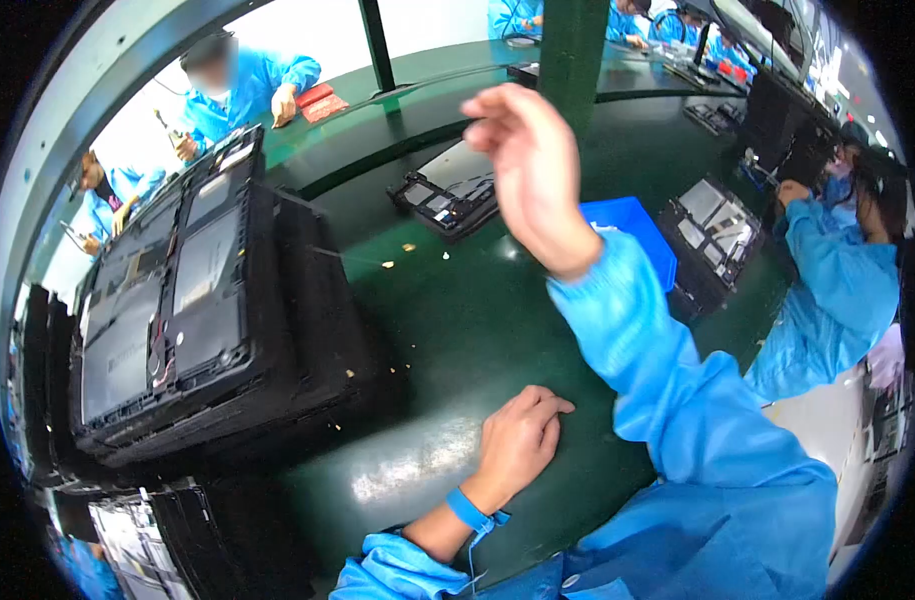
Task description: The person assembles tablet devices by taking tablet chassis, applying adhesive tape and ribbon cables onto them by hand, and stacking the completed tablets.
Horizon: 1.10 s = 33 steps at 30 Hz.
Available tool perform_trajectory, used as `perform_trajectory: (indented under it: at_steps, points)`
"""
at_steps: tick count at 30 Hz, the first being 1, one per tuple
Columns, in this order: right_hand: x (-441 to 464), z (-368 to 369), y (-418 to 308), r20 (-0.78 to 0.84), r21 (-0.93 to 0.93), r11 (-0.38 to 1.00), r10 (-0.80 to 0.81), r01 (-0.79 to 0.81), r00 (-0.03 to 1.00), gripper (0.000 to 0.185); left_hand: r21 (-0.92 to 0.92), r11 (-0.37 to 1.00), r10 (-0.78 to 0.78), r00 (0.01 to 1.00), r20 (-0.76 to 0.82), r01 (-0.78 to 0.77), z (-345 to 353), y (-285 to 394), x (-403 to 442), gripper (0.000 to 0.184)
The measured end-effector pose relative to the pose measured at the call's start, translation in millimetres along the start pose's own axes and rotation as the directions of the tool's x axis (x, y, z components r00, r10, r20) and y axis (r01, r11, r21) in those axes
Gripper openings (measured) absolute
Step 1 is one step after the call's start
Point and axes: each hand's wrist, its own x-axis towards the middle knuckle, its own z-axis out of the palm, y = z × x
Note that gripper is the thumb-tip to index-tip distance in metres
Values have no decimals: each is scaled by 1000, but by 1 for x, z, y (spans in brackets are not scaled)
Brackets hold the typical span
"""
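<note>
My left hand (pixel 522 435) rests on the green tabletop (pixel 457 350), a blue band round its wrist. Its fingers are loosely bent with one reaching out, and nothing shows in them. Raised above the table, my right hand (pixel 532 175) is slightly blurred, its fingers loosely curved and apart, with no object visible in them. Behind it lies a black laptop chassis part (pixel 442 195), which the hand partly covers. A blue bin (pixel 632 235) stands beyond my right wrist, partly hidden by my sleeve.
A tall stack of black laptop chassis parts (pixel 202 260) fills the left side. Another chassis part (pixel 717 230) lies at the right, near a person in blue (pixel 827 260). Small scraps (pixel 388 265) dot the table. A green post (pixel 572 75) rises at the back; several people sit beyond.
</note>
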Motion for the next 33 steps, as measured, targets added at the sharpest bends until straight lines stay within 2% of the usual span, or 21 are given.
perform_trajectory:
  at_steps: [1,2,3,4,5,6,7,8,9,10,11,13,15,18,22,26,29,31,33]
  points:
    - [17,4,29,-57,1,997,76,-76,995,25,0,1000,5,1000,-7,-5,-2,-1,-1,22]
    - [33,2,66,-52,-141,989,38,-45,998,26,-1,1000,23,1000,-18,-23,-2,-2,-2,21]
    - [48,-4,108,-1,-388,921,-22,19,1000,23,4,999,44,999,-28,-44,-1,-4,-2,21]
    - [69,-17,148,122,-688,717,-31,108,992,23,11,998,62,997,-35,-62,2,-6,-4,20]
    - [81,-36,183,235,-829,522,-2,201,972,29,-4,996,85,996,-32,-85,3,-8,-5,20]
    - [92,-57,201,431,-873,288,78,394,899,37,-11,995,98,994,-43,-99,6,-10,-6,19]
    - [102,-63,200,532,-840,53,274,540,801,47,-9,995,99,992,-77,-100,9,-12,-7,19]
    - [114,-68,195,411,-763,-225,555,606,724,47,-57,988,135,985,-111,-142,15,-16,-8,18]
    - [126,-65,184,367,-699,-273,655,660,660,47,-81,981,163,975,-154,-177,21,-22,-8,18]
    - [134,-63,177,345,-680,-273,700,681,625,47,-72,987,136,983,-124,-146,20,-20,-6,18]
    - [141,-62,174,319,-686,-269,723,676,612,47,-112,981,141,976,-165,-161,24,-21,-6,15]
    - [165,-65,166,250,-708,-309,731,635,635,46,-49,984,162,972,-168,-172,34,-28,-2,11]
    - [180,-61,170,195,-713,-348,736,609,649,45,-121,969,186,957,-224,-217,39,-36,-1,7]
    - [197,-59,168,149,-707,-380,744,596,651,44,-88,986,119,973,-200,-139,41,-30,4,6]
    - [203,-55,163,122,-700,-391,759,598,640,43,-106,988,95,979,-180,-115,40,-30,2,4]
    - [204,-56,151,117,-707,-382,768,595,630,42,-124,988,69,983,-169,-91,32,-27,-1,6]
    - [188,-54,137,120,-741,-326,796,587,594,41,-159,985,58,994,-87,-72,17,-17,-5,11]
    - [180,-33,135,107,-762,-285,830,582,547,41,-85,989,112,990,-87,-119,13,-16,-4,14]
    - [179,-33,129,46,-803,-274,857,529,513,40,-61,996,59,996,-68,-63,8,-9,-5,17]
